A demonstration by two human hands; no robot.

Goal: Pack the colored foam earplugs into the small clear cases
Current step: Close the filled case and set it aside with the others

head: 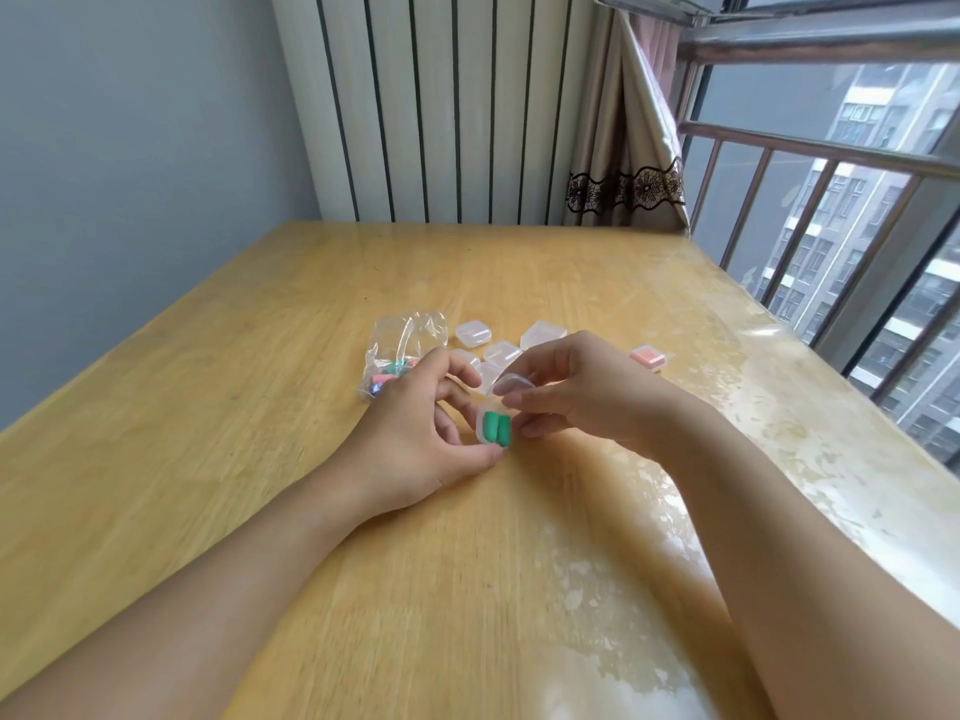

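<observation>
A small clear case [493, 407] is held above the table between both hands, its hinged lid [514, 383] raised. Two green earplugs [497, 427] lie side by side inside it. My left hand [415, 433] pinches the case's lower left corner. Fingers of my right hand [582, 392] rest on the lid and the case's right side. Behind my left hand lies a clear plastic bag [400, 345] with several colored earplugs in it. Several shut clear cases [501, 351] sit behind the hands. One case with pink earplugs [648, 357] sits to the right.
The wooden table [311, 459] has a glossy, worn strip along its right edge by a barred window [831, 226]. A radiator [441, 106] and a curtain [623, 148] stand behind the table's far edge.
</observation>
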